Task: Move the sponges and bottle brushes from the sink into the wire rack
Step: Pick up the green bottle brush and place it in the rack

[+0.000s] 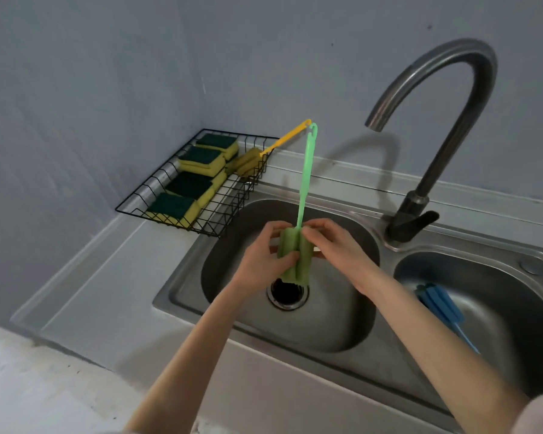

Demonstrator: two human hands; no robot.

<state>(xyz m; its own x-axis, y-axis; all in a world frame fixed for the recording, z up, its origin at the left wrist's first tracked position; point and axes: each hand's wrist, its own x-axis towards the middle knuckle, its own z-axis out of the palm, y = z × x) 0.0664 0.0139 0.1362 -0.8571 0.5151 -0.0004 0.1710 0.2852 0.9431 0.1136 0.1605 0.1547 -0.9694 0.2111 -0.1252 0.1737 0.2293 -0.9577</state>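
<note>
Green bottle brush point(296, 256) upright over the left sink basin point(342, 324), foam head pinched between both hands, handle rising past the fingers. Left hand point(261, 261) fingers wrapped on the foam's left side; right hand point(333, 245) fingers closed on its right side. Drain point(287, 292) directly below the fingers. Up-left of the fingers, wire rack point(182, 189): four sponges point(185, 186), one yellow bottle brush point(248, 161). Right of the fingers, second basin: one blue bottle brush point(442, 308). Faucet point(427, 145) beyond.
</note>
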